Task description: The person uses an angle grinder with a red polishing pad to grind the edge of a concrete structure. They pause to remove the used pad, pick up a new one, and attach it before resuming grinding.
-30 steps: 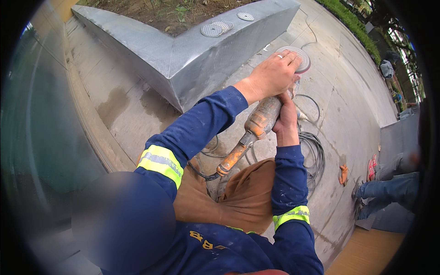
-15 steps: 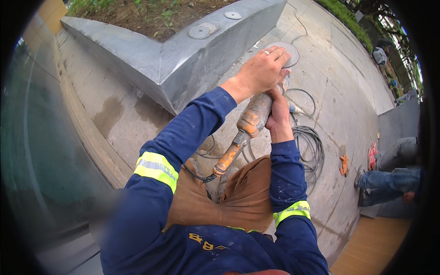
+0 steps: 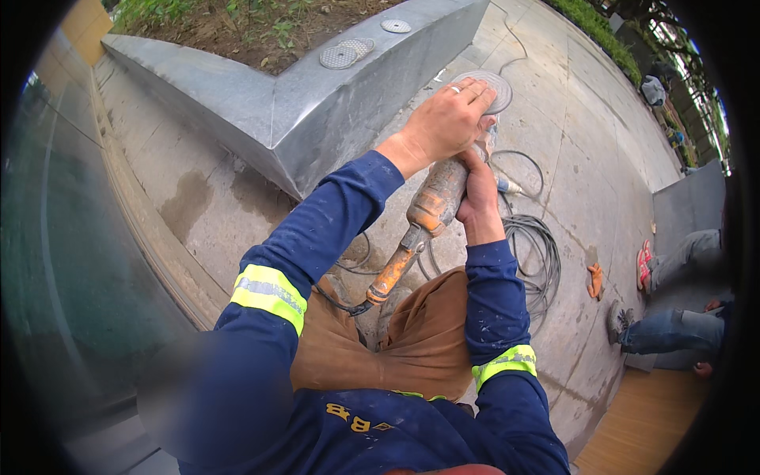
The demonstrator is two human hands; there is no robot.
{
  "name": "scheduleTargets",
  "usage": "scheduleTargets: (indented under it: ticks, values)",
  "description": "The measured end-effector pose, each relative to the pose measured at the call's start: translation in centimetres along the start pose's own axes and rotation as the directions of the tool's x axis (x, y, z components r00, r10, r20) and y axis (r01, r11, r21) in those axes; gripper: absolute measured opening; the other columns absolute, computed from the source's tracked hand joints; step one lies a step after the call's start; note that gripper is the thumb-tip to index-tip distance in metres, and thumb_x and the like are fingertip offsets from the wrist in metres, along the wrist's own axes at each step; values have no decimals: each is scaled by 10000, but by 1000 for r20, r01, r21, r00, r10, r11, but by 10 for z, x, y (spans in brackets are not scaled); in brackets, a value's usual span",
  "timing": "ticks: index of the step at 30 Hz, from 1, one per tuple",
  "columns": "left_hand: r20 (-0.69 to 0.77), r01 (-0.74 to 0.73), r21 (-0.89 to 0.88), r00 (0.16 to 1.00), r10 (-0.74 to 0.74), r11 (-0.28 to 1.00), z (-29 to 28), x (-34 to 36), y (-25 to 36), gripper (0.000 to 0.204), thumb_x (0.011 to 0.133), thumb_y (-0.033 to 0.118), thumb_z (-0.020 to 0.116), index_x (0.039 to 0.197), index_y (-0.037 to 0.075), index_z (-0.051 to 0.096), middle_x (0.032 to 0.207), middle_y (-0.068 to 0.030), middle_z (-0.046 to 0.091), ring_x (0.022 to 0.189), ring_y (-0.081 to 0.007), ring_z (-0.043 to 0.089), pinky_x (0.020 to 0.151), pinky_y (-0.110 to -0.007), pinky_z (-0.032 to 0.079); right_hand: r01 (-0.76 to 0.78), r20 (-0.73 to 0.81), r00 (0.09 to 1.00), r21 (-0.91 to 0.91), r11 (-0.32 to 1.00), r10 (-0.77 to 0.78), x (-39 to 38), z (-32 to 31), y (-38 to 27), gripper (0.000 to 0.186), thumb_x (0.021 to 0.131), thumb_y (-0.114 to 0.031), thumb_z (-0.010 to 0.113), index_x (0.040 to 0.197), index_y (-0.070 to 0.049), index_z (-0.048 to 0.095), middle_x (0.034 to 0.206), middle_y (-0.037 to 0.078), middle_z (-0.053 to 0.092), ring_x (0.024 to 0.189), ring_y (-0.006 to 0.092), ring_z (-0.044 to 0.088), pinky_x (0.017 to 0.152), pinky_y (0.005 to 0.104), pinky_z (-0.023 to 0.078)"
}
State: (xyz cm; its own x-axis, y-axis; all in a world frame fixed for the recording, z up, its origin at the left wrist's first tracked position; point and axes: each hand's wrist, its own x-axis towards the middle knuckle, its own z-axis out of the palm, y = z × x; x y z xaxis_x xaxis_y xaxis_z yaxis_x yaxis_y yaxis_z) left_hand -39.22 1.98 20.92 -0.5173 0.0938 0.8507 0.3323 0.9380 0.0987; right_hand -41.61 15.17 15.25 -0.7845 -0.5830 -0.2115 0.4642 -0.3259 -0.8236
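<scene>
A dusty orange-and-grey angle grinder (image 3: 431, 207) lies lengthwise over my knees, its handle end toward me and its head pointing away. My right hand (image 3: 478, 196) is wrapped round its body just below the head. At the far end is a round grey disc (image 3: 499, 93). My left hand (image 3: 447, 119) grips this disc, fingers laid together over its face and thumb near its closer rim. Hidden under the hand is part of the disc, and how it sits on the head cannot be seen.
Left of the grinder stands a low grey stone planter wall (image 3: 340, 103). Several round pads (image 3: 339, 58) lie on its top. A coiled cable (image 3: 538, 257) rests on the pavement at right, near an orange glove (image 3: 594, 280). Another person's legs (image 3: 669, 331) are at the right edge.
My hands keep the same hold on the grinder and disc. The view has shifted slightly. At right, the other person's jeans-clad leg and shoe have moved a little.
</scene>
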Motion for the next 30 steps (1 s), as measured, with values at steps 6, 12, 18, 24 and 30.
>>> scheduleTargets:
  ticks: [6, 12, 18, 24, 30]
  values:
    - [15, 5, -50, 1000, -4, 999, -4, 2, -3, 385, 918, 241, 664, 1204, -12, 616, 1187, -196, 655, 1150, -366, 616, 987, -432, 497, -3, -7, 1000, -20, 1000, 2, 0, -1, 0, 318, 926, -196, 600, 1155, 19, 552, 936, 137, 655, 776, 268, 682, 705, 436, 595]
    - [1, -9, -1, 1000, 9, 1000, -1, 0, -4, 367, 932, 233, 644, 1204, -11, 620, 1182, -191, 661, 1143, -358, 623, 977, -427, 505, 2, -11, 1000, -14, 1000, -2, 2, -2, 2, 322, 920, -196, 610, 1155, 17, 553, 929, 135, 654, 760, 268, 681, 680, 431, 595]
    - [-16, -45, 22, 999, 46, 999, 0, 0, -1, 330, 951, 211, 616, 1204, -1, 628, 1161, -181, 675, 1125, -343, 638, 965, -421, 517, 6, -6, 1000, -5, 1000, -6, 0, 1, 0, 331, 921, -192, 616, 1163, 25, 558, 944, 136, 661, 760, 262, 683, 678, 419, 595]
    - [-25, -44, 26, 999, 44, 999, 1, 0, -1, 296, 950, 203, 619, 1176, 14, 648, 1142, -163, 687, 1112, -335, 647, 964, -408, 524, -12, -6, 1000, 35, 999, 12, -3, 3, -2, 323, 895, -119, 653, 1162, 50, 587, 983, 119, 671, 814, 224, 680, 695, 386, 583]
    - [-48, -61, 32, 997, 62, 998, 3, 0, 0, 276, 954, 196, 618, 1160, 17, 660, 1139, -160, 690, 1105, -326, 652, 947, -398, 530, -12, -7, 1000, -14, 1000, 12, 0, 0, 1, 315, 935, -199, 612, 1150, 30, 578, 953, 133, 669, 778, 252, 685, 683, 411, 592]
